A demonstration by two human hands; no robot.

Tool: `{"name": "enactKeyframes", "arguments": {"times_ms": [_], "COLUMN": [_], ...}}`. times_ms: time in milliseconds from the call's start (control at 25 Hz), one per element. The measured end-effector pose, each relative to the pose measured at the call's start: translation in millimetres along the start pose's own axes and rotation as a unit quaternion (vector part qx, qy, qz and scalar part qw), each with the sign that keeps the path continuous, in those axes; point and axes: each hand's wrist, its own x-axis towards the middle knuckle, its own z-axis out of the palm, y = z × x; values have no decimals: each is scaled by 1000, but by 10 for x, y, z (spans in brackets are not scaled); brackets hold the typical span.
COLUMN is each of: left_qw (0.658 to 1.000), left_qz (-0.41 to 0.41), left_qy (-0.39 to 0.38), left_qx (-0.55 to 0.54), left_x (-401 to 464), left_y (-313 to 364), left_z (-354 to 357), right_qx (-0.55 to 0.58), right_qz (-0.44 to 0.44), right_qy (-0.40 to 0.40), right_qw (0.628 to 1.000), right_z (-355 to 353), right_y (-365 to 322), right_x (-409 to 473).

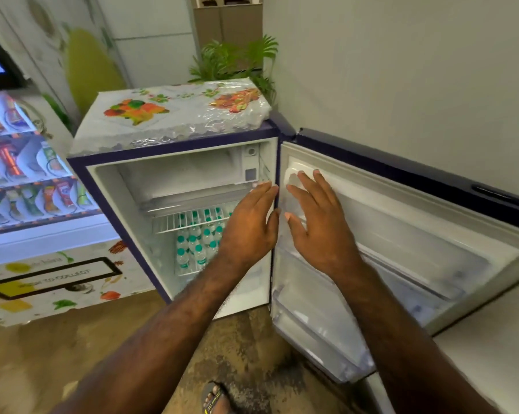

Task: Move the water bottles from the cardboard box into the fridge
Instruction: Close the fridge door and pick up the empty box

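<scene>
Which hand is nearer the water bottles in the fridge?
Left. The left hand hovers open just right of the water bottles, in front of the shelves; the right hand is further right, before the open door.

Soft, even indoor light fills the scene, with no hard shadows. Left of the left hand [249,222], fingers straight, the vending machine [28,174] glows bluish-white and looks smeared. Above the fingertips, plastic wrap [174,121] on the fridge top shows glare. Beyond the straight-fingered right hand [318,222], the door [431,234] bows with wide-angle distortion. Overall slightly blurred.
</scene>
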Motion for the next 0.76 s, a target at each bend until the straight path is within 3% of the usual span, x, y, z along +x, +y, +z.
{"name": "enactKeyframes", "arguments": {"times_ms": [240, 440, 760], "left_qw": [998, 990, 962], "left_qz": [62, 104, 87], "left_qy": [-30, -86, -232], "left_qx": [7, 50, 117], "left_x": [-213, -447, -532], "left_y": [763, 1014, 1020], "left_z": [300, 571, 870], "right_qx": [-44, -111, -238], "right_qz": [23, 30, 153], "right_qy": [69, 129, 31], "right_qw": [996, 985, 959], "right_z": [-815, -1340, -1720], "right_y": [310, 712, 1275], "right_x": [-383, -680, -849]}}
